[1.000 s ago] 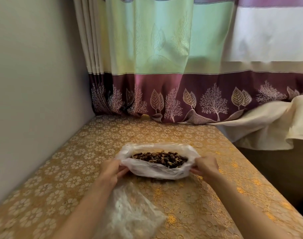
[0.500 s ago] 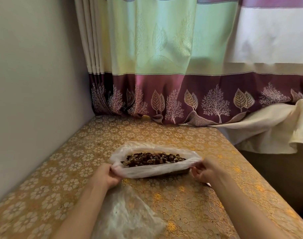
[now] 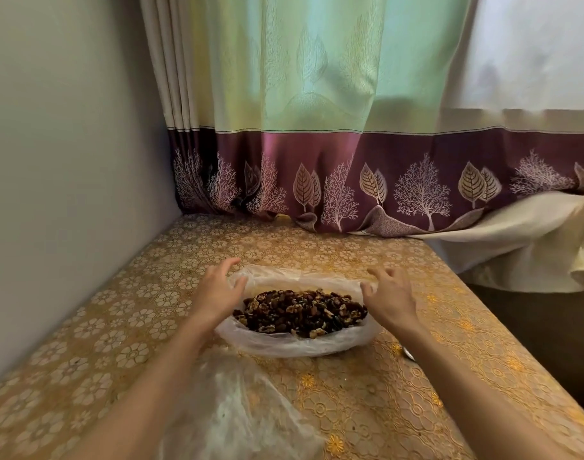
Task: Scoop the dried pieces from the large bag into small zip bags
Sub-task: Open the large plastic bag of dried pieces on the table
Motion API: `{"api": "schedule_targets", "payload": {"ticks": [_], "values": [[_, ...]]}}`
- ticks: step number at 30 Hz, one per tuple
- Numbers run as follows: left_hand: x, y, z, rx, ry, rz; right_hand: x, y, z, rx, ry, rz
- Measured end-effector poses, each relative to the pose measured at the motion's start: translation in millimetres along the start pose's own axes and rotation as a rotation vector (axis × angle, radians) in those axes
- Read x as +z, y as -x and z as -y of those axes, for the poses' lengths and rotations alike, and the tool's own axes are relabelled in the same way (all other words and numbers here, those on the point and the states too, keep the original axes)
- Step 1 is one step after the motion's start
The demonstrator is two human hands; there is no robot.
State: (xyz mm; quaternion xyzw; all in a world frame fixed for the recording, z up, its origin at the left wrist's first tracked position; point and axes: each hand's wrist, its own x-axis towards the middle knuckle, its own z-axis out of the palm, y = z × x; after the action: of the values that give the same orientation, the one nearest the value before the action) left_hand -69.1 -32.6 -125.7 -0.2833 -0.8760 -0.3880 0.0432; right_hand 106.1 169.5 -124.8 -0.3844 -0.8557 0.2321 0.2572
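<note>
A large translucent white bag [image 3: 293, 343] lies open on the table, its mouth spread wide around a heap of dark brown dried pieces [image 3: 300, 312]. My left hand [image 3: 215, 293] hovers at the bag's left rim, fingers spread and reaching past it, holding nothing. My right hand [image 3: 388, 295] is at the bag's right rim, fingers spread, thumb near the plastic. A crumpled clear plastic bag [image 3: 240, 413] lies near the table's front, between my forearms.
The table [image 3: 367, 396] has a golden lace-patterned cover, with a grey wall along its left. A green and purple curtain [image 3: 317, 167] hangs at the back. Cream cloth [image 3: 523, 247] lies beyond the right edge. A small metallic thing [image 3: 409, 352] peeks out beside my right forearm.
Both hands have let go of the bag's rim and moved forward with fingers spread. The bag now sits wider open, showing more of the dried pieces.
</note>
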Motion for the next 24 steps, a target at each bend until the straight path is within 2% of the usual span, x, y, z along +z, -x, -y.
{"api": "schedule_targets", "payload": {"ticks": [4,9,11,13,16,20,22,24], "values": [[17.5,-12.5,10.9,0.064,-0.053,0.151,14.4,-12.7,-2.5,0.003,0.145,0.157],[21.9,-27.1,20.7,0.024,0.052,0.218,19.9,-31.2,-15.6,0.102,-0.089,0.231],[21.9,-34.9,21.1,-0.083,0.207,0.253,21.5,-39.4,-19.0,0.160,-0.163,0.256],[21.5,-40.1,20.8,-0.239,0.462,0.288,26.2,-45.7,-19.3,0.202,-0.226,0.259],[23.2,-49.7,21.5,-0.412,0.678,0.291,32.1,-52.2,-14.5,0.273,-0.383,0.265],[26.1,-64.6,20.5,-0.533,0.917,0.225,29.7,-61.8,-5.5,0.305,-0.604,0.282],[27.3,-70.1,17.4,-0.537,0.919,0.174,29.0,-67.6,-2.6,0.291,-0.644,0.251],[27.6,-74.0,15.7,-0.477,0.785,0.131,30.9,-72.0,-3.5,0.265,-0.614,0.179]]}}
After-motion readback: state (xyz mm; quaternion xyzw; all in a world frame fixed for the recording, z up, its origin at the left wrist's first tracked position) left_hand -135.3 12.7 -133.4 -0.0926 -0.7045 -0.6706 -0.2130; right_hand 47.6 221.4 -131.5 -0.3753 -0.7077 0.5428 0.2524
